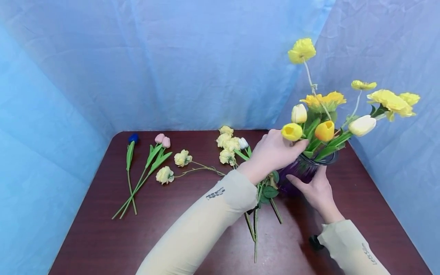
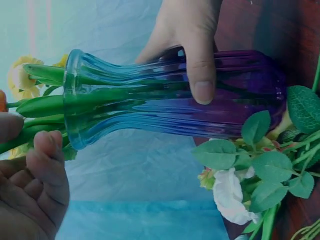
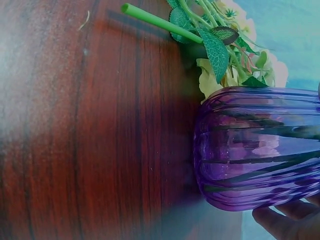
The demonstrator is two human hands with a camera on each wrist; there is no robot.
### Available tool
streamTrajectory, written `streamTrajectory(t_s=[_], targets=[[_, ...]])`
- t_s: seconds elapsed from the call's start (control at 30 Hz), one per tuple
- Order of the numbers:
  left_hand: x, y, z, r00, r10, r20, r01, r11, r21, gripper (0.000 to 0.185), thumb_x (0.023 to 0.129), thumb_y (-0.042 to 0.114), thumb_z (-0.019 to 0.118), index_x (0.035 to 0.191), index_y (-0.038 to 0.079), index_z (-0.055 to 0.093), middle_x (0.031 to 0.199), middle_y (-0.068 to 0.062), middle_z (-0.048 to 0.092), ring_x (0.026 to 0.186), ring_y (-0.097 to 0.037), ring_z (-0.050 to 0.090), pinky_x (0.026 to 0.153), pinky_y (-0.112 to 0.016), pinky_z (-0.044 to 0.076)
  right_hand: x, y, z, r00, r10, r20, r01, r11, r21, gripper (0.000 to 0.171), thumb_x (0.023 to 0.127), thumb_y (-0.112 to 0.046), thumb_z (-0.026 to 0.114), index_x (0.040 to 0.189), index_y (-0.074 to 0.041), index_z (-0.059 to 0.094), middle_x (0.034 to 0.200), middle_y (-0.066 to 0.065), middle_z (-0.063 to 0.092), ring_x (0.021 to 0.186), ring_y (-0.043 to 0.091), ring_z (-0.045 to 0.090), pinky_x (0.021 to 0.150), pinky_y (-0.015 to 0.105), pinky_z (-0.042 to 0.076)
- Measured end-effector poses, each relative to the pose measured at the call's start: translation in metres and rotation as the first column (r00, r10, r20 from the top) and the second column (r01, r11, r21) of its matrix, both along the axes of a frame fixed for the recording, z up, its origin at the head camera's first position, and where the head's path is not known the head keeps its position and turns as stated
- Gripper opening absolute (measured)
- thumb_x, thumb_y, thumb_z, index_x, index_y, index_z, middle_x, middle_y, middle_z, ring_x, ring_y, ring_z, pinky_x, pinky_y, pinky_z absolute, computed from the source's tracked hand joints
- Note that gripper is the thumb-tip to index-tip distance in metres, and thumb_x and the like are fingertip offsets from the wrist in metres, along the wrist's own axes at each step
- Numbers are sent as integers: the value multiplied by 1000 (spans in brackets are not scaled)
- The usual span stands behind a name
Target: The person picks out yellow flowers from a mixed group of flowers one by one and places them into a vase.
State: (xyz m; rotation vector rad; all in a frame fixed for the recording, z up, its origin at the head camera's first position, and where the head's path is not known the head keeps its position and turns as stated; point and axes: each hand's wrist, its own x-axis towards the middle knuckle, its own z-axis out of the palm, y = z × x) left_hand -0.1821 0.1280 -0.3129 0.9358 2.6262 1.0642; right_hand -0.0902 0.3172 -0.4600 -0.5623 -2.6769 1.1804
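On the left of the tabletop (image 1: 103,236) lie a blue-headed stem (image 1: 130,168) and two pink tulips (image 1: 151,160), with cream blossoms (image 1: 182,157) beside them. Further right, the left hand (image 1: 275,152) pinches the green stems (image 2: 45,107) at the vase mouth. The purple vase (image 1: 302,170) stands right of centre, the right hand (image 1: 317,191) in a curled grip round its body.

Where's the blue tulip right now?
In the head view, the blue tulip lies at the table's far left, beside the pink tulips, away from both hands.
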Motion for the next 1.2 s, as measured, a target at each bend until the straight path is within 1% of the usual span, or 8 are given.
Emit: streamTrajectory(t_s=[0.1,0.23,0.37,0.57,0.77,0.93,1.07,1.2], targets=[[-1,-5,-6,998,-53,-27,54,997,48,35,102,42,62,78,17,55,62,5,49,56,-10,55,54,-25,45,0,0,1,1000,1,-3,-1,1000,11,121,85,-55,78,161,-37,-14,165,26,21,141,57,34,108,72,31],[-6,-16,-22,994,-110,-22,111,992,59,20,105,31,60,109,15,70,75,6,61,57,-6,52,59,-21,45,0,-1,1,1000,-7,-15,7,1000,18,121,85,-54,79,161,-35,-12,163,28,25,139,58,36,106,72,32],[-11,-35,-46,998,-54,33,52,998,37,30,106,27,58,132,16,67,96,6,71,64,-2,57,63,-21,47,-1,-1,1,1000,-9,-23,10,1000,17,120,84,-53,81,162,-32,-7,161,28,28,138,56,38,107,71,31],[-19,-65,-85,990,106,90,-95,988,-119,16,106,29,57,112,18,67,74,5,61,54,-12,51,51,-30,41,0,0,0,1000,-13,-11,13,1000,25,120,84,-54,80,162,-29,-8,160,29,29,137,58,38,107,72,31],[-23,-81,-121,960,241,139,-176,913,-369,43,100,44,63,68,18,52,65,3,49,57,-17,50,55,-37,43,0,1,-2,1000,-10,-10,11,1000,26,121,85,-53,80,162,-30,-10,161,29,26,138,58,37,107,73,30],[-20,-85,-145,929,304,212,-184,875,-447,51,91,58,70,63,18,54,70,-2,60,63,-22,59,59,-41,50,1,0,-2,1000,-9,-3,9,1000,30,120,85,-54,79,162,-29,-9,161,30,28,137,58,37,107,73,30],[-18,-88,-163,905,318,282,-171,880,-443,46,87,55,75,66,16,63,68,-2,64,59,-20,61,56,-38,50,0,0,-3,1000,-12,2,12,999,32,120,85,-55,79,162,-28,-9,160,30,28,137,58,38,107,73,31],[-19,-93,-176,843,331,424,-193,922,-335,35,90,29,74,61,9,70,52,-2,64,41,-14,58,45,-30,51,-1,0,-3,1000,-5,-2,5,1000,30,120,85,-55,79,162,-30,-9,161,29,28,138,57,38,107,73,30]])
